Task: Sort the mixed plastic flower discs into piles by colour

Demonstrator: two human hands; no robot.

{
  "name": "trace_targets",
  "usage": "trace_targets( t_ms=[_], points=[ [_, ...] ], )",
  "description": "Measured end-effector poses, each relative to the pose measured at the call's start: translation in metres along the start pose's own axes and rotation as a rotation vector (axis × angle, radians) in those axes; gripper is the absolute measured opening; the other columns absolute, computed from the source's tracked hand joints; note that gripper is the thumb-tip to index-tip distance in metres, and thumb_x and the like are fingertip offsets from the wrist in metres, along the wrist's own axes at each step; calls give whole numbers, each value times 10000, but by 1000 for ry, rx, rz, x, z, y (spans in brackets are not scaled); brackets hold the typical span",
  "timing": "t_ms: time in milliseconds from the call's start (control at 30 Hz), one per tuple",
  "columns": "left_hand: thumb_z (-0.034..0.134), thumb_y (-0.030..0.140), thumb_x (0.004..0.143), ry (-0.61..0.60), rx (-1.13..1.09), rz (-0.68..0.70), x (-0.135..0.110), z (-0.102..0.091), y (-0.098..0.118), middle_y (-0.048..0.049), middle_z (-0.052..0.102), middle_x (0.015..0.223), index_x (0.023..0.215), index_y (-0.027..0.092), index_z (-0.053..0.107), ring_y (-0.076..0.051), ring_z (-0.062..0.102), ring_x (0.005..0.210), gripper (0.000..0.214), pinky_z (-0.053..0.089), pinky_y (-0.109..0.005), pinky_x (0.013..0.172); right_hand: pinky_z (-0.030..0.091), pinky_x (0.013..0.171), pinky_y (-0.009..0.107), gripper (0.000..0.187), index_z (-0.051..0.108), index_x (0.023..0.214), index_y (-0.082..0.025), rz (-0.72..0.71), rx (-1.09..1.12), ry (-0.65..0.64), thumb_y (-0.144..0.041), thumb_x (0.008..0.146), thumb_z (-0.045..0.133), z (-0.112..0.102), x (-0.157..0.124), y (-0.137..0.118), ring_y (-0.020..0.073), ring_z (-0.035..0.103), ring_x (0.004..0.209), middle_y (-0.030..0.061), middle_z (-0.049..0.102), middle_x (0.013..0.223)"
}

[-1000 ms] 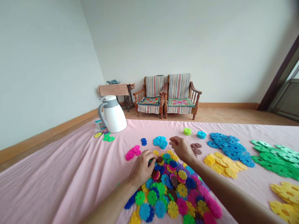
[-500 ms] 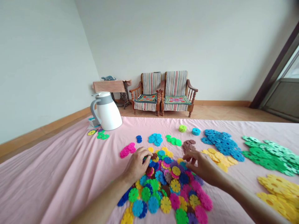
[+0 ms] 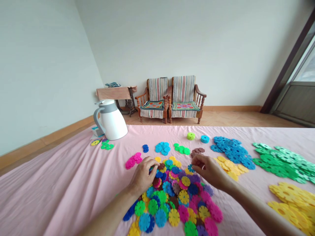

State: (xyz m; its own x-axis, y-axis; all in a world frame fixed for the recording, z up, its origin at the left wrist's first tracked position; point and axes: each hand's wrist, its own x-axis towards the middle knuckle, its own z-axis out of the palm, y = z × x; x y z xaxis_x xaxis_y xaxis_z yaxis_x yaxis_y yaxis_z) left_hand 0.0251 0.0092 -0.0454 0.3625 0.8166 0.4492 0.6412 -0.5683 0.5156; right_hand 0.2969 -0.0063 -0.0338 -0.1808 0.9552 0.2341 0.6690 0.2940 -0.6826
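A heap of many-coloured notched plastic discs lies on the pink cloth before me. My left hand rests at the heap's far left side, its thumb and fingers curled together beside a brown disc. Whether that disc is pinched or merely lies at the fingertips I cannot tell. At the heap's far right side, my right hand pinches a blue disc by its edge. Brown discs lie just beyond this hand, and pink discs are to the left of my left hand.
Small light-blue and green groups lie beyond the heap. Larger blue, green and yellow piles spread to the right. A white jug stands at the far left. Two chairs are behind the bed-like surface.
My right hand has risen slightly away from the heap, and a blue disc now shows at its fingertips. The left hand has stayed in place. The view has shifted a little.
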Motion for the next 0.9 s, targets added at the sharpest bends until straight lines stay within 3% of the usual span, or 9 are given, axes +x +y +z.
trace_targets(
  t_ms=[267,400,700,900],
  points=[
    [485,125,843,5,6,-11,-1,-2,1,-54,651,861,842,187,653,-186,617,867,179,484,-308,776,358,484,205,78,583,621,-180,6,25,45,-121,662,554,41,53,-7,105,526,516,-24,589,540],
    [481,132,845,7,14,-7,-1,-2,0,-55,653,869,844,192,656,-188,618,877,184,486,-309,781,418,518,210,151,628,833,-154,21,63,57,-199,787,491,51,71,-13,120,596,589,25,672,693],
    [490,107,822,6,8,2,0,-1,0,-54,652,862,848,195,658,-184,612,865,192,491,-309,778,411,681,259,154,677,831,-189,-87,-78,-14,-189,683,636,61,54,-25,151,564,715,28,619,779],
    [496,101,816,7,5,-12,1,-3,2,-55,654,857,840,191,663,-187,615,868,191,491,-308,775,385,621,236,123,622,759,-186,-83,-56,-22,-136,647,620,61,56,-26,133,543,663,-4,594,716]
  ],
)
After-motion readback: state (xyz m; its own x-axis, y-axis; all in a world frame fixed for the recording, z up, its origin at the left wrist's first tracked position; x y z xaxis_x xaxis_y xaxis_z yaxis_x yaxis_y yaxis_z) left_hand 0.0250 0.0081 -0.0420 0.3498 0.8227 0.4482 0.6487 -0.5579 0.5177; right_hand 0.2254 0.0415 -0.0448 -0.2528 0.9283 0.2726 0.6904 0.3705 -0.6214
